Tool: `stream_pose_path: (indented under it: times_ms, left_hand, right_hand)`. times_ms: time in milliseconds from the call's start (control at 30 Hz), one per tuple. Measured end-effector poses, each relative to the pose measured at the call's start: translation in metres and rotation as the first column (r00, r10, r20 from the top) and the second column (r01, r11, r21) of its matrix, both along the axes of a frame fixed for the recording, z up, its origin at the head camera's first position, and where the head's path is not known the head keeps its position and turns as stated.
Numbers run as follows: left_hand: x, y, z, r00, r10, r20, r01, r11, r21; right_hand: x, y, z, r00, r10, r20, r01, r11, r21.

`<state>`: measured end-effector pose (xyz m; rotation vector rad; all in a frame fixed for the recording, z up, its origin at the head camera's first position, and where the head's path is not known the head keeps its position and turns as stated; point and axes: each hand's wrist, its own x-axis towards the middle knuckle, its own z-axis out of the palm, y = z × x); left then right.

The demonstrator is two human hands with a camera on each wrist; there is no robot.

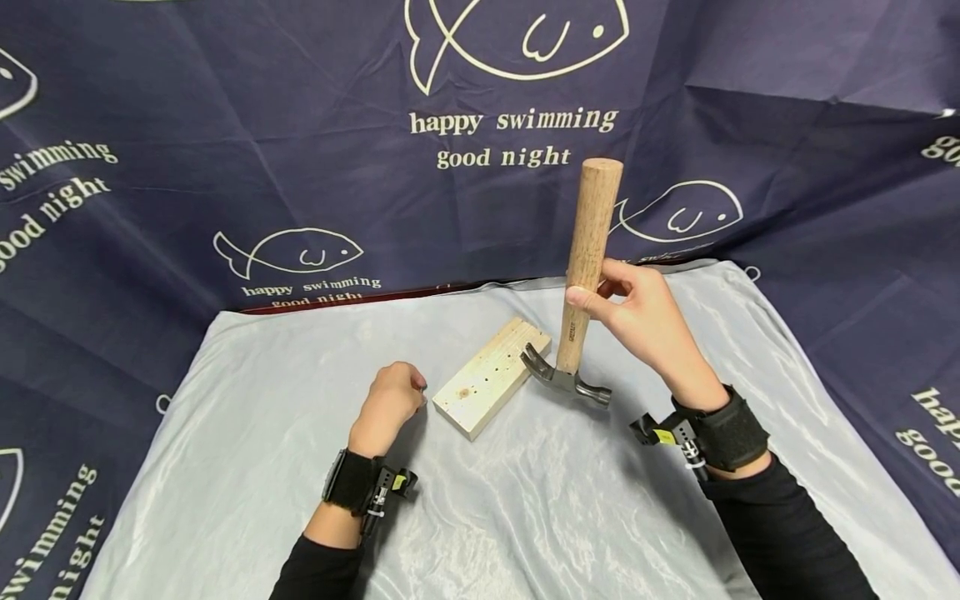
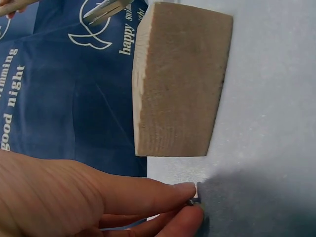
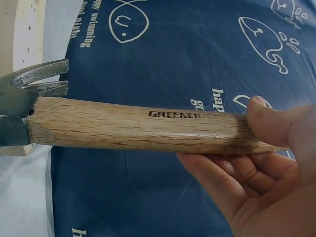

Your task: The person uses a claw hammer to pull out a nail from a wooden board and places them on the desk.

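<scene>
My right hand point(image 1: 645, 321) grips a claw hammer by its wooden handle point(image 1: 592, 225), thumb on one side and fingers on the other. The hammer hangs head down, its steel head point(image 1: 564, 381) beside the far right part of a pale wooden block point(image 1: 487, 379). Small dark holes and a knot mark the block's top. Just left of the block, my left hand point(image 1: 390, 396) pinches a small metal piece point(image 2: 193, 201) between thumb and fingertips. It looks like a nail, mostly hidden by the fingers. In the right wrist view, the handle point(image 3: 133, 126) reads "GREENER".
A light grey satin cloth point(image 1: 247, 467) covers the table. Behind and at the sides hangs a dark blue curtain point(image 1: 150, 167) printed with fish and words. Each wrist wears a black strap point(image 1: 729, 429) with a small camera.
</scene>
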<state>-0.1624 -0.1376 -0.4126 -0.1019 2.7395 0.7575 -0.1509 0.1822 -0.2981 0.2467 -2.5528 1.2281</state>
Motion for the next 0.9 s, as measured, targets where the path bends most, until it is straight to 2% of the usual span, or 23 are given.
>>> stream_pose_path:
  times_ms: [133,367,667,800,900]
  left_hand:
    - [0.001,0.0,-0.002,1.0,-0.001,-0.004,0.001,1.0,0.005]
    - [-0.001,0.002,-0.004,0.999,0.01,0.034,-0.011,0.999,0.045]
    - [0.001,0.002,0.0,0.999,-0.001,0.047,-0.002,0.998,0.061]
    - [0.003,0.003,0.005,1.0,-0.02,-0.014,0.02,0.999,0.033]
    - [0.005,0.007,0.012,0.993,-0.051,-0.11,0.05,0.999,-0.01]
  right_hand:
    - [0.0,0.0,0.0,1.0,-0.001,0.007,0.001,1.0,-0.002]
    - [-0.001,0.003,-0.003,1.0,-0.005,0.006,0.005,1.0,0.009]
    - [-0.001,0.003,-0.007,1.0,0.001,0.013,-0.001,1.0,0.0]
    - [0.0,0.003,-0.008,1.0,0.012,0.026,-0.012,1.0,-0.014]
    - [0.002,0.003,-0.007,1.0,0.011,0.028,-0.01,1.0,-0.018]
